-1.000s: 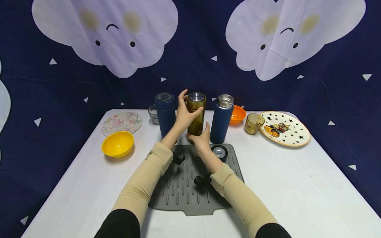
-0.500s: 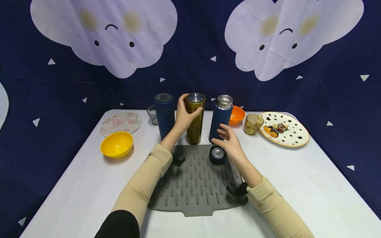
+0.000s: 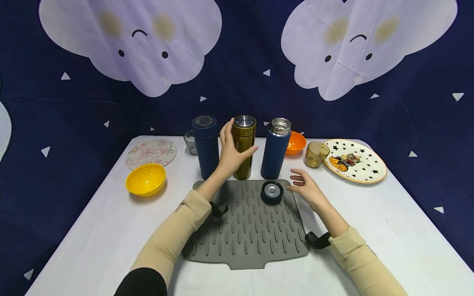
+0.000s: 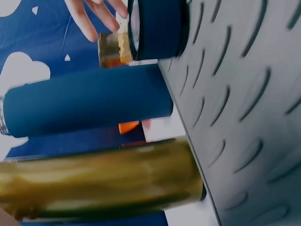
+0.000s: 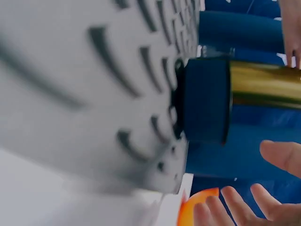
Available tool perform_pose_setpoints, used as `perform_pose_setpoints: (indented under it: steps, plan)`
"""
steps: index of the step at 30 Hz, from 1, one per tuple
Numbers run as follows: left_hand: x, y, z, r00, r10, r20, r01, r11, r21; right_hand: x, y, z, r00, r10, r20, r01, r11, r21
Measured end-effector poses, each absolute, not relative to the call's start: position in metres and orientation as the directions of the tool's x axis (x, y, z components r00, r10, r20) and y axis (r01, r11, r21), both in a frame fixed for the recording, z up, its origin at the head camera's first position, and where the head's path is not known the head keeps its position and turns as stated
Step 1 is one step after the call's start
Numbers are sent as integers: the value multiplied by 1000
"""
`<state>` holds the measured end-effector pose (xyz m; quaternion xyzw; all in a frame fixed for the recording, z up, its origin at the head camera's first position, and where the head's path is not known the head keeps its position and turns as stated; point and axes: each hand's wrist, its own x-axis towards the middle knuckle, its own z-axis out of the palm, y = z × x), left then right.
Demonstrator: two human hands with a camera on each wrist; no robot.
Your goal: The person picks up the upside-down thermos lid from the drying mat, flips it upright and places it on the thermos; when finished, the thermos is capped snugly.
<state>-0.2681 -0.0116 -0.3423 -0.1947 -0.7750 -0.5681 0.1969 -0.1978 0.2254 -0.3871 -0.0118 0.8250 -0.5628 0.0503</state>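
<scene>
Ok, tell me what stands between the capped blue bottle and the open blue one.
The gold bottle, with the left hand at it; the head view shows this.

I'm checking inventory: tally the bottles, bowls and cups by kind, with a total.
Bottles: 3 (capped blue bottle, gold bottle, open blue bottle)
Bowls: 2 (yellow bowl, orange bowl)
Cups: 2 (clear cup, amber cup)
Total: 7

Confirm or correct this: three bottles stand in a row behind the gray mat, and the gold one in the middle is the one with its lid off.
Wrong bottle: the head view shows the right-hand blue bottle with its lid off, its threaded neck bare, while the gold bottle has its silver-topped lid on. The rest is right.
</scene>
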Motion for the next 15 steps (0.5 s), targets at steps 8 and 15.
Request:
perform_pose_setpoints:
  steps: [8,15]
  plan:
    - [-240,9,-361,-653,232,721,729,449,516,-196,233,-397,-977,-142,-162,97,382,-919]
    - [-230,28,-379,-779,589,214,590,574,567,-196,234,-400,-967,-152,-206,136,374,-917]
